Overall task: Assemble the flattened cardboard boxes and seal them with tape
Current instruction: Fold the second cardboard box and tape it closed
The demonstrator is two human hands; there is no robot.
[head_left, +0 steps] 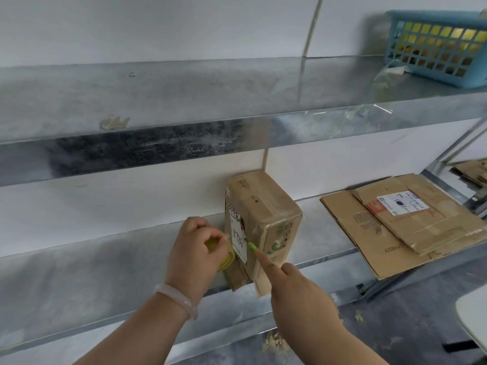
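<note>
An assembled brown cardboard box (266,214) stands on end on the lower metal shelf (105,259), with a white label facing left and clear tape over its edges. My left hand (196,242) grips a yellow tape roll (224,255) against the box's left face. My right hand (295,283) has its index finger stretched out, the fingertip pressing on the box's front left edge near the label, while the other fingers are curled. A stack of flattened cardboard boxes (403,222) lies on the same shelf to the right.
An upper metal shelf (184,101) overhangs the box and carries a blue plastic basket (434,46) at the far right. Scraps of tape cling to the shelves and lie on the floor. More flattened cardboard (471,171) sits at the far right.
</note>
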